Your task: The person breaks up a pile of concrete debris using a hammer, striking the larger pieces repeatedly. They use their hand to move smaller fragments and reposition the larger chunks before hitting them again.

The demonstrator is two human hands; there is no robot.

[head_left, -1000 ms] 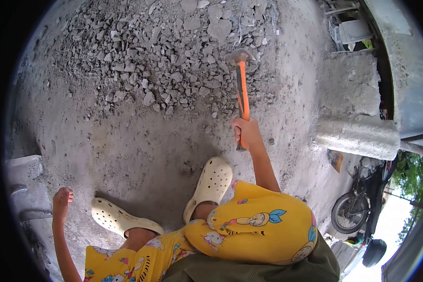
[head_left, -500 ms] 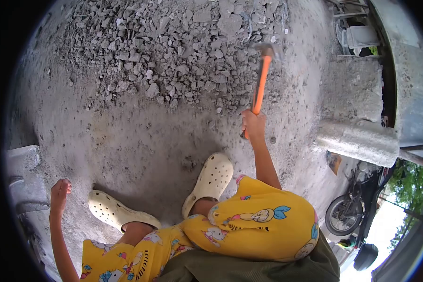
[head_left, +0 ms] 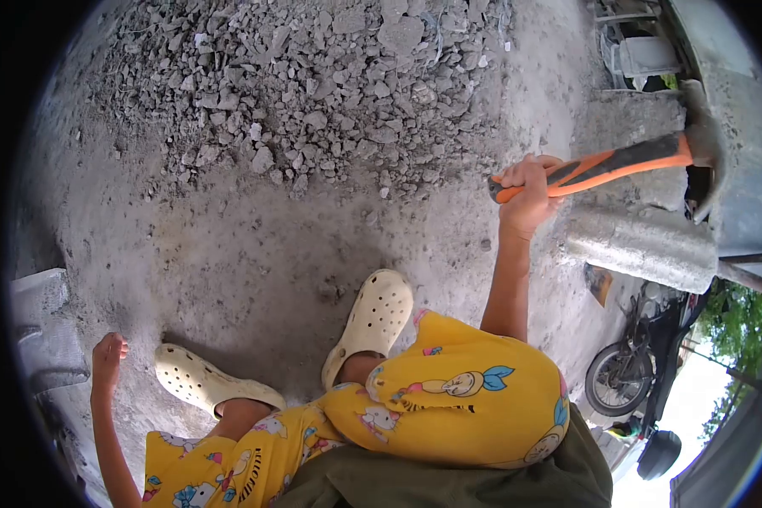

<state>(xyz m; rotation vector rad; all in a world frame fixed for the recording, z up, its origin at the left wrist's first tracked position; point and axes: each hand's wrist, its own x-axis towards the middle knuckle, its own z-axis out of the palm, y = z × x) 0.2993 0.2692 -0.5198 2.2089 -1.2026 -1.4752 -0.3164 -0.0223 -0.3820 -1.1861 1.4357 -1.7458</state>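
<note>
Orange-and-black hammer [head_left: 643,158] with curved metal head [head_left: 706,146], right grip [head_left: 529,196] closed round its handle [head_left: 588,172]

Soft, even daylight falls on the dusty grey concrete floor [head_left: 229,245], bright enough to show the grain of the heap of broken grey rubble [head_left: 313,102]. The strongest light comes from the open gap at the lower right, where the sky burns out to plain white beside the green foliage [head_left: 732,326]. Diffuse shadow darkens the floor around the cream perforated clogs [head_left: 377,313]. The steel head of the orange-and-black hammer [head_left: 704,152] is smeared by motion blur, while the rubble looks fairly sharp. Wide-angle distortion bends the outer parts, and black vignetting rounds the corners, with a bluish fringe at the lower right.
</note>
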